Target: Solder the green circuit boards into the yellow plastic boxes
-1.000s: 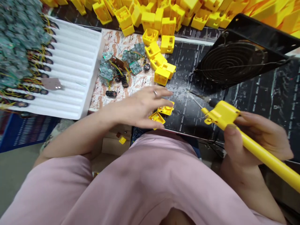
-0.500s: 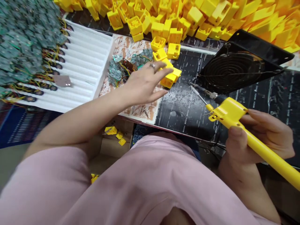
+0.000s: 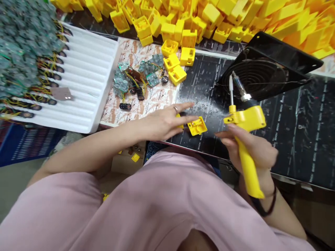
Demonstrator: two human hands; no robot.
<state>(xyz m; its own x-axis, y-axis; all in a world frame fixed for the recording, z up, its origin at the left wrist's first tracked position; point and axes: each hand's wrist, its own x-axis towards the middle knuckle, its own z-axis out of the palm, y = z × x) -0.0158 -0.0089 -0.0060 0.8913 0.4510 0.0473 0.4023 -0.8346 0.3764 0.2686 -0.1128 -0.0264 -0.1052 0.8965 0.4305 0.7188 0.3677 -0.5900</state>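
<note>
My left hand (image 3: pixel 164 122) lies low over the front of the bench with its fingers stretched and apart. Beside its fingertips is an open yellow plastic housing (image 3: pixel 197 126), hollow side up. Another yellow piece (image 3: pixel 180 121) shows partly beneath the fingers; the rest of it is hidden. In my right hand (image 3: pixel 251 150) is a yellow soldering gun (image 3: pixel 248 118), gripped by its handle, with the metal tip and the thin feed tube pointing away from me. Several more yellow housings (image 3: pixel 177 75) sit farther back, near small circuit boards with wires (image 3: pixel 153 79).
Behind the gun stands a black fan (image 3: pixel 261 75). Yellow housings (image 3: pixel 209 14) are heaped along the back. At left, a white ridged foam tray (image 3: pixel 86 69) carries many wired circuit boards (image 3: pixel 21 52). Below the bench edge are a blue crate (image 3: pixel 28 143) and an open cardboard box (image 3: pixel 123 162).
My left hand has come towards me from the rear housings, and yellow housings now lie by it at the front. My right hand has moved left, turning the soldering gun more upright.
</note>
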